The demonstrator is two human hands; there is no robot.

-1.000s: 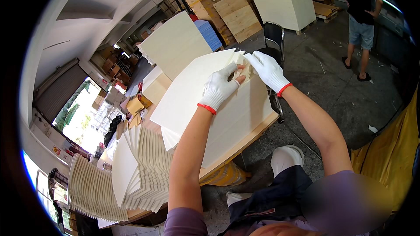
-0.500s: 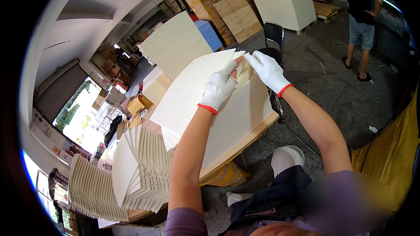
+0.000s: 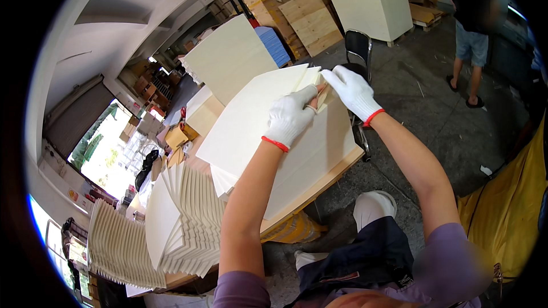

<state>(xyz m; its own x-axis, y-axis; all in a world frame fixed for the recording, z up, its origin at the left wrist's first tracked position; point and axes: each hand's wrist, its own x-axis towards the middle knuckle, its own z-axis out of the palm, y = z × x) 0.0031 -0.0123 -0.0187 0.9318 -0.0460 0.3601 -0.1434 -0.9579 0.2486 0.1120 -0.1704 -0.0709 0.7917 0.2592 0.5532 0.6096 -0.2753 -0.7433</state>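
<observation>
Both hands, the left hand point(image 3: 289, 117) and right hand point(image 3: 353, 88), stayed pinching the far corner of the cream sheets point(image 3: 257, 120) on the tabletop point(image 3: 319, 185), hardly moved since before.

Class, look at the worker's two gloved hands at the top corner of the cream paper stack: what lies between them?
In the head view, only the fanned corner of the paper stack lies between the left hand and the right hand; both hands touch it.

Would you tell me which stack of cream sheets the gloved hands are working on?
The flat stack on the wooden table, gripped at its far corner by both hands; the fanned stacks nearer the window lie untouched.
</observation>
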